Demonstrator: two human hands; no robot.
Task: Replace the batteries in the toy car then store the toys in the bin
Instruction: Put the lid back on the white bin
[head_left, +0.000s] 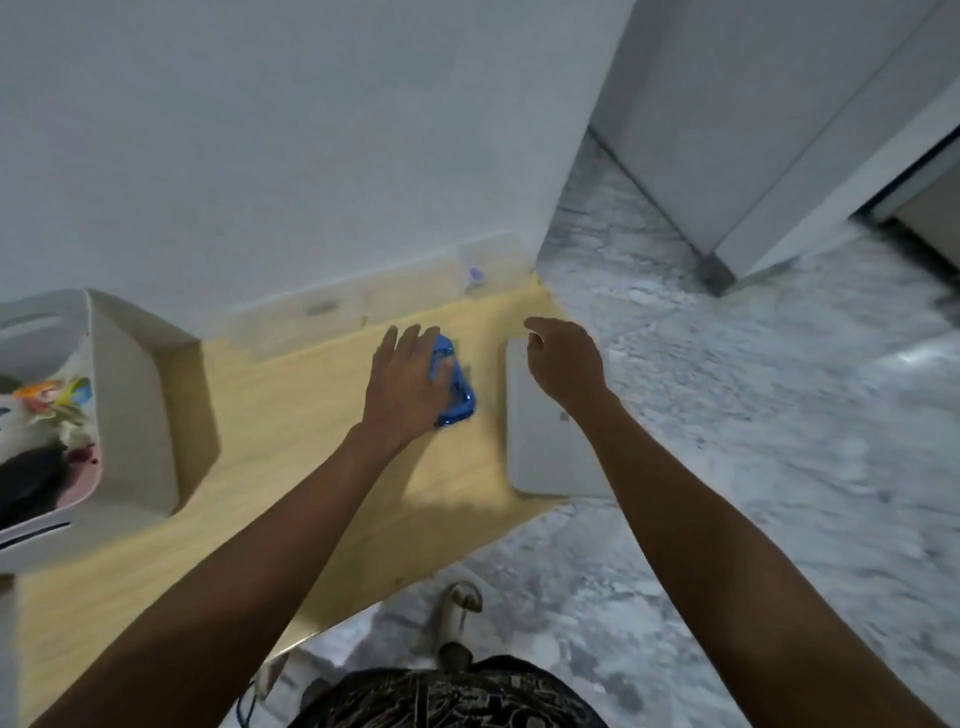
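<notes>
Blue toy car (454, 384) under left-hand fingers (410, 345)

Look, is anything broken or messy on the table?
Nothing looks broken or spilled. The blue toy car lies on the wooden table under the left hand, the closed laptop lies flat near the table's edge, and the toys sit inside the bin.
</notes>
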